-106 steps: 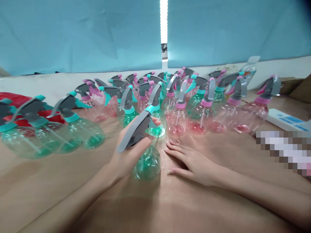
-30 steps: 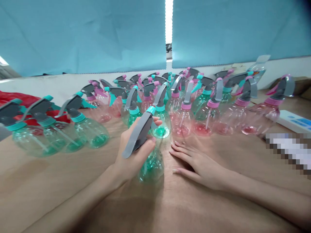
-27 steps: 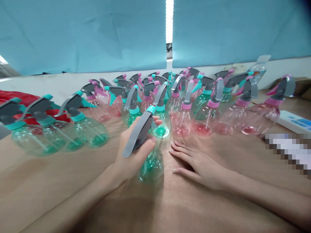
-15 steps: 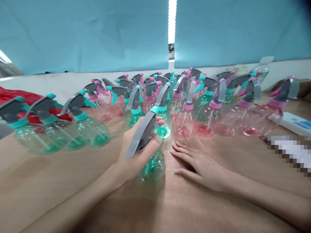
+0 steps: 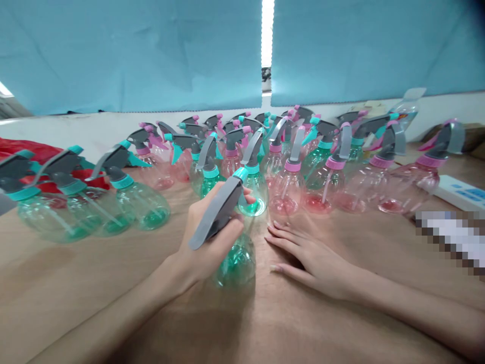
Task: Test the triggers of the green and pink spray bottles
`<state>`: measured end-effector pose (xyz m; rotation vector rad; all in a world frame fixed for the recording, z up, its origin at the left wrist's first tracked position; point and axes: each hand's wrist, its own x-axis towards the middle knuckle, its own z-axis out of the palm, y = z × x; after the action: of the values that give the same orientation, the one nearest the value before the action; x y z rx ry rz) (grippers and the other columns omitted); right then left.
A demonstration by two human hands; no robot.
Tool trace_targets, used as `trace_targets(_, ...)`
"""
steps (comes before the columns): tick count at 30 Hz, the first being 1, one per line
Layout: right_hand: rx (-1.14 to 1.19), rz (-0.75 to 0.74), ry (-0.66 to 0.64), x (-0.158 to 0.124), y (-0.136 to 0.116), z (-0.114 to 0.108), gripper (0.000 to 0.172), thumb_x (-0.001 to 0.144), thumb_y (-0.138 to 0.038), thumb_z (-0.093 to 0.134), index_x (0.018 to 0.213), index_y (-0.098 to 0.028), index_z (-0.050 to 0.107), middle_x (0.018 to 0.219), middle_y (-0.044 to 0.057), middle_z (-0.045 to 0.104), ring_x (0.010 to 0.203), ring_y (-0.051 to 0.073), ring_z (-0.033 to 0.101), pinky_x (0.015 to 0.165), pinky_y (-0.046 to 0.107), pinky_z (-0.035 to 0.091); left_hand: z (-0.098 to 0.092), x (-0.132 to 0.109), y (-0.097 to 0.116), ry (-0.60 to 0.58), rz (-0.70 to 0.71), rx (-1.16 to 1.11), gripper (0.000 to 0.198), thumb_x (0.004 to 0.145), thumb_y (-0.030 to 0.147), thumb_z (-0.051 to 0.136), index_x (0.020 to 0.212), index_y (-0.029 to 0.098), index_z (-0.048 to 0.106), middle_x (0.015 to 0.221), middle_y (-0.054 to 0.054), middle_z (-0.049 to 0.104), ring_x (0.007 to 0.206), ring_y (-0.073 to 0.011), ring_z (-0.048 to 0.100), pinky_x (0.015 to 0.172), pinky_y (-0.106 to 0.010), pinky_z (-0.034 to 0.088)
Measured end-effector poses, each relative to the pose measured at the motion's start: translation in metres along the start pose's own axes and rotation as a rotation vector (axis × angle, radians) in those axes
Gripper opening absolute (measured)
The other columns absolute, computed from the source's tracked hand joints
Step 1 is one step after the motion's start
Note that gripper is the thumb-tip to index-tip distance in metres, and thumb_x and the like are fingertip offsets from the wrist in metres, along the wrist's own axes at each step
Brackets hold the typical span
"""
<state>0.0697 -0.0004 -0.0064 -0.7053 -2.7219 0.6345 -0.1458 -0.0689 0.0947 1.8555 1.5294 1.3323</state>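
My left hand (image 5: 214,235) is wrapped round the neck of a green spray bottle (image 5: 238,260) with a grey trigger head and a turquoise nozzle. The head tilts over the back of the hand, and the fingers partly hide the neck. My right hand (image 5: 308,258) lies flat on the wooden table (image 5: 288,328), fingers spread, just right of that bottle and touching no bottle. Beyond the hands stand another green spray bottle (image 5: 254,194) and a pink spray bottle (image 5: 285,192).
Several green spray bottles (image 5: 146,207) stand at the left before a red plastic bag (image 5: 41,156). Rows of pink and green ones fill the back. At the right are a pink spray bottle (image 5: 407,189), a white box (image 5: 460,192) and a clear bottle (image 5: 405,111). Blue cloth (image 5: 151,55) hangs behind.
The spray bottle in my left hand has tipped slightly, its head a little lower and further left. My right hand stays flat on the table. The whole view has shifted slightly.
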Motion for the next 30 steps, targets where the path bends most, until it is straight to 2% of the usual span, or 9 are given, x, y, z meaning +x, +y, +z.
trace_targets(3, 0.000, 0.000, -0.001, -0.0002, 0.0007, 0.0005, 0.062, 0.095, -0.056, 0.045, 0.147, -0.021, 0.041, 0.153, 0.009, 0.038, 0.142, 0.030, 0.031, 0.115, 0.052, 0.029, -0.0027, 0.0006, 0.0007, -0.006, 0.000, 0.025, 0.019, 0.072, 0.018, 0.053, 0.090, 0.024, 0.057, 0.073, 0.002, 0.058, 0.053, -0.0145, 0.049, 0.052, -0.031, 0.041)
trace_targets(7, 0.005, -0.004, 0.009, -0.0002, 0.0010, 0.0004, 0.062, 0.095, -0.056, 0.046, 0.146, -0.023, 0.041, 0.153, 0.009, 0.039, 0.142, 0.030, 0.032, 0.115, 0.053, 0.029, -0.0043, 0.0001, 0.0015, -0.016, -0.005, 0.044, 0.012, 0.075, 0.022, 0.052, 0.085, 0.025, 0.057, 0.073, 0.001, 0.055, 0.051, -0.0141, 0.044, 0.048, -0.031, 0.035)
trace_targets(13, -0.016, 0.005, -0.016, 0.0004, 0.0002, -0.0009, 0.064, 0.095, -0.057, 0.044, 0.147, -0.020, 0.041, 0.154, 0.009, 0.037, 0.142, 0.030, 0.031, 0.115, 0.052, 0.029, -0.0038, -0.0023, -0.0025, -0.024, 0.012, -0.052, 0.012, 0.076, 0.017, 0.053, 0.084, 0.025, 0.056, 0.082, 0.000, 0.058, 0.069, -0.0170, 0.055, 0.061, -0.032, 0.045)
trace_targets(18, -0.009, 0.009, -0.012, 0.0004, -0.0004, -0.0014, 0.063, 0.095, -0.057, 0.045, 0.146, -0.021, 0.041, 0.153, 0.009, 0.038, 0.142, 0.030, 0.031, 0.115, 0.053, 0.029, -0.0028, -0.0021, -0.0049, -0.032, 0.005, -0.031, 0.015, 0.076, 0.016, 0.052, 0.088, 0.024, 0.057, 0.077, 0.000, 0.059, 0.063, -0.0159, 0.054, 0.058, -0.031, 0.045)
trace_targets(20, -0.003, 0.001, -0.003, 0.0002, -0.0004, -0.0012, 0.062, 0.095, -0.056, 0.045, 0.146, -0.022, 0.042, 0.152, 0.010, 0.039, 0.142, 0.030, 0.032, 0.114, 0.053, 0.029, -0.0014, -0.0018, -0.0053, -0.028, 0.004, -0.018, 0.023, 0.077, 0.016, 0.052, 0.097, 0.024, 0.059, 0.084, -0.001, 0.063, 0.067, -0.0165, 0.058, 0.063, -0.032, 0.049)
trace_targets(24, -0.004, -0.011, 0.011, 0.0001, -0.0002, -0.0007, 0.062, 0.095, -0.056, 0.045, 0.146, -0.022, 0.041, 0.151, 0.011, 0.041, 0.141, 0.030, 0.034, 0.114, 0.053, 0.031, 0.0021, -0.0023, -0.0054, 0.050, 0.024, 0.013, 0.032, 0.081, 0.017, 0.054, 0.112, 0.023, 0.058, 0.111, -0.003, 0.066, 0.085, -0.0183, 0.063, 0.079, -0.034, 0.052)
trace_targets(30, -0.028, -0.003, -0.006, 0.0007, -0.0013, -0.0013, 0.063, 0.095, -0.057, 0.043, 0.146, -0.019, 0.042, 0.152, 0.010, 0.041, 0.141, 0.029, 0.033, 0.115, 0.051, 0.030, 0.0041, -0.0027, -0.0076, 0.044, 0.036, -0.017, 0.032, 0.083, 0.017, 0.055, 0.115, 0.021, 0.055, 0.115, -0.005, 0.066, 0.090, -0.0179, 0.065, 0.079, -0.031, 0.052)
